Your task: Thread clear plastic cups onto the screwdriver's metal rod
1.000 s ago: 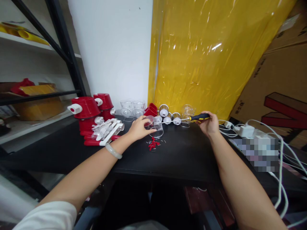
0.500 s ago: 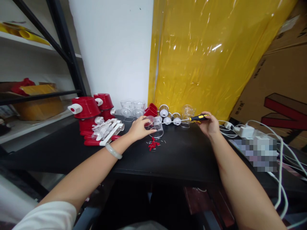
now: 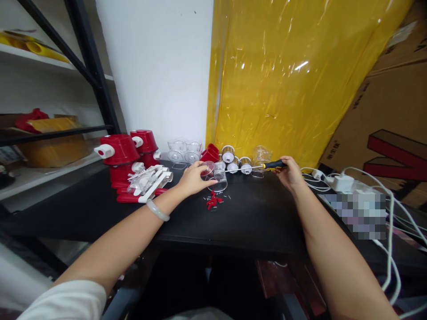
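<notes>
My left hand (image 3: 194, 179) is closed round a clear plastic part (image 3: 218, 183) that lies on its side on the black table. My right hand (image 3: 291, 174) grips the dark handle of a screwdriver (image 3: 274, 164). Its long metal shaft points left, and the tip reaches the clear part. Just in front of that part is a small heap of red pieces (image 3: 213, 201) with several loose screws around it. Several metal-and-white cylinders (image 3: 228, 154) stand behind, near a red cup-like part (image 3: 210, 153).
Red housings (image 3: 122, 150) and a pile of white and clear parts (image 3: 151, 180) stand at the left. Clear cups (image 3: 184, 153) are at the back. White cables and a charger (image 3: 343, 182) lie at the right, before a cardboard box (image 3: 370, 120).
The fingers of my right hand have shifted on the screwdriver, and its handle looks turned, with less yellow showing. My left hand and the clear part stay in place.
</notes>
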Demonstrator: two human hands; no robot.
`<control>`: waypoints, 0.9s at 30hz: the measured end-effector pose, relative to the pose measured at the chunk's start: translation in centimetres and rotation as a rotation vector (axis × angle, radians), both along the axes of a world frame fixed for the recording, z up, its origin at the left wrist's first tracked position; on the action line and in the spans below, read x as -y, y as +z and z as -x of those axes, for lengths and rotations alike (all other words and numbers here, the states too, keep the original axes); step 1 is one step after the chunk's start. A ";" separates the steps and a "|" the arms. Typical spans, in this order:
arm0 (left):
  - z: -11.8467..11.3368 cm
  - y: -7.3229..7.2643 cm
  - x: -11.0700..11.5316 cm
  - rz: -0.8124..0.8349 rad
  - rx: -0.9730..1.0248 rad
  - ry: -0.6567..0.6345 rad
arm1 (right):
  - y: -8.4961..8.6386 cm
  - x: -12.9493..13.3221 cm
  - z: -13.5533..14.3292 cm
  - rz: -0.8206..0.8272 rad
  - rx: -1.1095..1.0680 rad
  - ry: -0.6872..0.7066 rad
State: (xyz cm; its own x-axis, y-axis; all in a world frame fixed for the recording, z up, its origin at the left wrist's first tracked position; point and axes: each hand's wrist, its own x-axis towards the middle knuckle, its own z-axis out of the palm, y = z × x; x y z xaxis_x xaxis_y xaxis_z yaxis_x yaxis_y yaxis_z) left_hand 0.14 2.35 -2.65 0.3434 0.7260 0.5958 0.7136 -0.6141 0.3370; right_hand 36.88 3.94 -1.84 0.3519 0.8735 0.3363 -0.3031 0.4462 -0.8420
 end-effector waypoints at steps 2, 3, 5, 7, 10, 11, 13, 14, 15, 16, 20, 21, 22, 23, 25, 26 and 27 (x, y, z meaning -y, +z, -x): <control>0.0 0.0 -0.1 -0.005 -0.004 0.000 | 0.1 0.1 -0.1 -0.007 -0.014 0.039; 0.0 0.0 -0.1 -0.005 -0.005 0.002 | 0.0 0.0 -0.1 -0.004 -0.005 0.029; 0.0 0.0 0.0 0.000 -0.008 0.005 | -0.2 -0.3 -0.2 0.017 0.046 -0.042; 0.0 0.1 0.0 0.007 -0.009 0.008 | -0.4 -0.6 -0.2 0.042 0.131 -0.123; -0.1 0.2 0.1 0.012 -0.010 0.015 | -0.6 -0.8 -0.1 0.049 0.194 -0.162; -0.1 0.2 0.2 0.012 -0.009 0.015 | -0.6 -0.7 -0.1 0.046 0.171 -0.155; -0.1 0.2 0.2 0.009 -0.007 0.010 | -0.3 -0.5 0.0 0.038 0.080 -0.114; -0.1 0.2 0.1 0.007 -0.005 0.006 | -0.2 -0.3 0.0 0.029 0.031 -0.081; -0.1 0.1 0.1 0.004 -0.005 0.002 | -0.1 -0.2 0.0 0.017 -0.005 -0.038; 0.0 0.1 0.1 0.001 -0.004 0.000 | 0.0 0.0 -0.1 0.005 -0.027 0.006; 0.0 0.0 0.0 -0.009 -0.011 -0.001 | -0.1 -0.2 -0.5 -0.007 0.001 0.021; 0.0 0.0 0.0 -0.009 -0.013 0.001 | -0.3 -0.4 -0.6 0.010 0.038 -0.024; 0.0 0.0 0.0 -0.009 -0.014 0.003 | -0.5 -0.6 -0.6 0.029 0.085 -0.075; 0.0 0.0 0.0 -0.008 -0.014 0.005 | -0.7 -0.9 -0.6 0.045 0.139 -0.119; -0.1 0.1 0.0 -0.009 -0.012 0.007 | -0.9 -1.1 -0.6 0.060 0.215 -0.168; -0.1 0.1 0.1 -0.009 -0.011 0.007 | -0.9 -1.1 -0.5 0.056 0.219 -0.171; -0.1 0.1 0.1 -0.008 -0.009 0.007 | -0.8 -1.1 -0.4 0.051 0.198 -0.158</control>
